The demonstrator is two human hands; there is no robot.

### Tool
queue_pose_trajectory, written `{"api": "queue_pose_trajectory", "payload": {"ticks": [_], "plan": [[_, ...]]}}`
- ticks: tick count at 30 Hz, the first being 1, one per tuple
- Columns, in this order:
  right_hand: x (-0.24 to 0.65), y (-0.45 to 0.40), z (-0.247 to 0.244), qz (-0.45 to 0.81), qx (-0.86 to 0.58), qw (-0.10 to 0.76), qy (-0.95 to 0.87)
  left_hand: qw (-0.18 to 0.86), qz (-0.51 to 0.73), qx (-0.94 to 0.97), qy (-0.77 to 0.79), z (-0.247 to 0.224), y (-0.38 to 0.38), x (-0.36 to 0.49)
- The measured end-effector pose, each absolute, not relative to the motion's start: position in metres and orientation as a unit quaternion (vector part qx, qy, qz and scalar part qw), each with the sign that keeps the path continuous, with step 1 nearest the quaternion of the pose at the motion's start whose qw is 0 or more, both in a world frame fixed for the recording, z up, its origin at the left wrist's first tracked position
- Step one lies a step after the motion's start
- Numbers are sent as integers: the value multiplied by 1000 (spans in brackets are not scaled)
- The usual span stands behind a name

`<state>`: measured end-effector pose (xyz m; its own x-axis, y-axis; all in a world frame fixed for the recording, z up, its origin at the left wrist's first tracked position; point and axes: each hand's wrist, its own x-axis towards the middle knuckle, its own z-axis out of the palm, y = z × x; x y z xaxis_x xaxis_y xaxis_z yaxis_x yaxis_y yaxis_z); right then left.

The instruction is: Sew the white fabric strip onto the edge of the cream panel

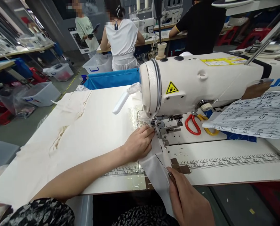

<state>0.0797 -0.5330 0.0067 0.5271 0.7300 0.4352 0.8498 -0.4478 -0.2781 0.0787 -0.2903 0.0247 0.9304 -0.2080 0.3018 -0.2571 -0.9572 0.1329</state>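
Patterned sleeve [41,213] fabric fills the lower left corner, and at lower right the right hand [189,197] has its fingers closed around the handle of a pointed tool [171,176]. Its thin tip lies over the white cloth [156,171], which runs at lower centre from near the head of the sewing machine [177,83] down past the front edge of the bench [102,125]. At centre, the left hand [139,142] rests on that cloth with bent fingers; whether they pinch it or only press, I cannot tell.

Those fingertips sit right beside the metal parts under the head — a start of the machine there could catch them. If the right hand dips, the tool's point could snag or pierce the fabric, and the hanging end might drag it askew.

Right of centre, scissors [192,125] and a written sheet [250,117] crowd the machine's right side. Pale cloth pieces [70,103] lie at left; beyond a blue bin [113,78], people [123,40] occupy the top.
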Motion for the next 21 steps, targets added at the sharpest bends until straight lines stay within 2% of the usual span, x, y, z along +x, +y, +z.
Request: {"api": "queue_pose_trajectory", "payload": {"ticks": [5,21], "plan": [[81,-536,7,-121,-839,218,-484,116,156,972,-133,22,-286,74],[97,-511,26,-195,-839,173,-477,97,104,987,-78,27,-296,72]]}}
